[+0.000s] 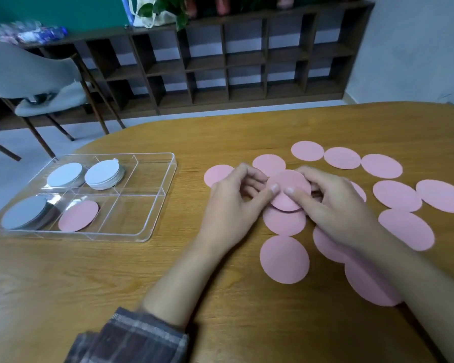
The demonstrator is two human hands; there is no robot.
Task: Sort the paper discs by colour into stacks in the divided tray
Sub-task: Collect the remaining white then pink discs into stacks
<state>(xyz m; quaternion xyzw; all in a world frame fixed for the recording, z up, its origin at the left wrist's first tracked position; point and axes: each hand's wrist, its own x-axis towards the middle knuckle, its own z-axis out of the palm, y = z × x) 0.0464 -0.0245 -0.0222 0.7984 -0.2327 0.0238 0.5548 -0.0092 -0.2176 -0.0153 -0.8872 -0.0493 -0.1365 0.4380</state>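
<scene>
Plaid sleeve (131,336) at 6 o'clock. L hand (231,205) & R hand (336,205) both pinch held pink disc (290,187) mid-table, thumbs on top; maybe more beneath. Step: gathering loose pinks (285,259). Next: carry to tray (152,231) at 9 o'clock, onto its lone pink (78,216), edges squared.

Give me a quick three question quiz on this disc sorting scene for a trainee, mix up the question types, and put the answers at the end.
1. True or false: the tray's pink disc lies in the back row of the clear divided tray.
2. The left hand and right hand together pinch: A a white disc; B a raised pink disc; C the tray's rim.
3. How many tray compartments hold discs?
Key: 1 false, it lies in the front row, middle compartment. 2 B. 3 four.
</scene>
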